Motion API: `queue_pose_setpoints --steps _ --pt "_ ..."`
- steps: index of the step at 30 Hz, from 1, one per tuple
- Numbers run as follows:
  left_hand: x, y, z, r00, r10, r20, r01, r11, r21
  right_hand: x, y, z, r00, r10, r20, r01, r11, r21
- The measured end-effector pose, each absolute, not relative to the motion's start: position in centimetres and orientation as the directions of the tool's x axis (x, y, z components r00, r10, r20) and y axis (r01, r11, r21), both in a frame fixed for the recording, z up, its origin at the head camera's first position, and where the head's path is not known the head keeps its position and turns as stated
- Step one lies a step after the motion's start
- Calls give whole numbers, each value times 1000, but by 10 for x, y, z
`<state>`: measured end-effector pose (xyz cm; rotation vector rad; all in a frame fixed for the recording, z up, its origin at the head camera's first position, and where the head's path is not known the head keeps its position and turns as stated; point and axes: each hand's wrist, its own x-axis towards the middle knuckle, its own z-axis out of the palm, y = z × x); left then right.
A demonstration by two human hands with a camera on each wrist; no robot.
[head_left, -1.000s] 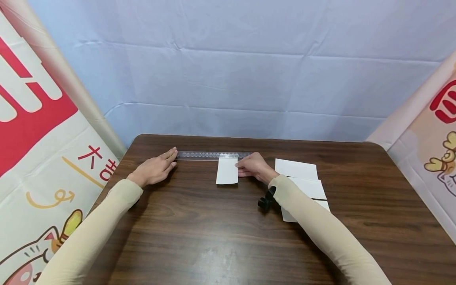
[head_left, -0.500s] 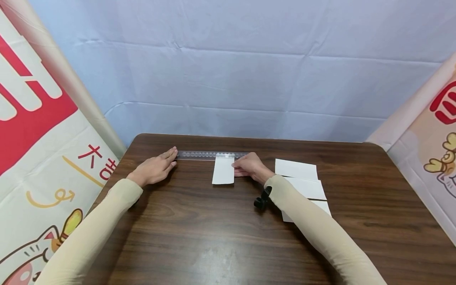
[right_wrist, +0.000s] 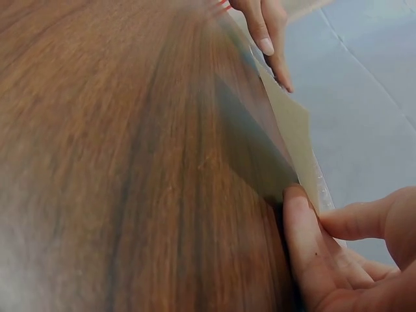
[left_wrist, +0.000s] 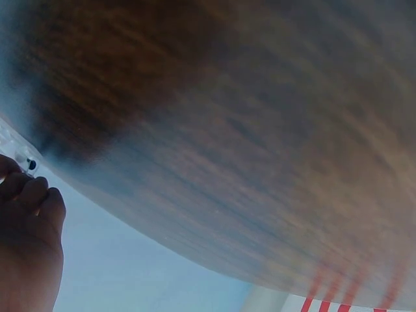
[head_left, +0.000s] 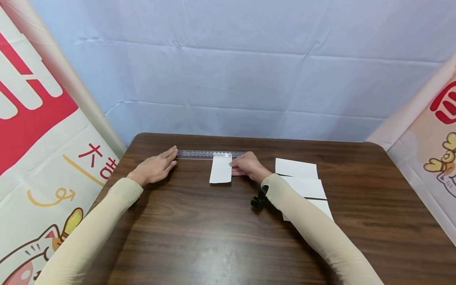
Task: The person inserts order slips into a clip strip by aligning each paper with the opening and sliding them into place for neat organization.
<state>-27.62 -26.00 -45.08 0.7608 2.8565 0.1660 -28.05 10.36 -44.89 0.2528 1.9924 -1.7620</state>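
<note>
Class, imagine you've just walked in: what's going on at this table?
A person's right hand pinches the edge of a white rectangular paper card, whose far end meets a long, clear plastic strip on a dark brown wood-grain table. Their left hand touches the strip's left end. Three other white paper cards lie to the right, the nearer two partly hidden by a cream sleeve.

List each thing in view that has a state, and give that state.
Clear strip: lying near the far edge of the table.
White card: pinched at its right edge, upper end overlapping the strip.
Three more white cards: lying in a column, partly hidden by the right sleeve.
Left hand: touching the strip's left end.
Right hand: pinching the card.
</note>
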Motion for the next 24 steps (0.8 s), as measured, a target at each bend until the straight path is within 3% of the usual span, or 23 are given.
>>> queue_pose_setpoints --steps 24 --pt "-278 -259 -453 -857 494 -143 474 867 155 -280 95 -450 -880 -162 -446 417 186 -890"
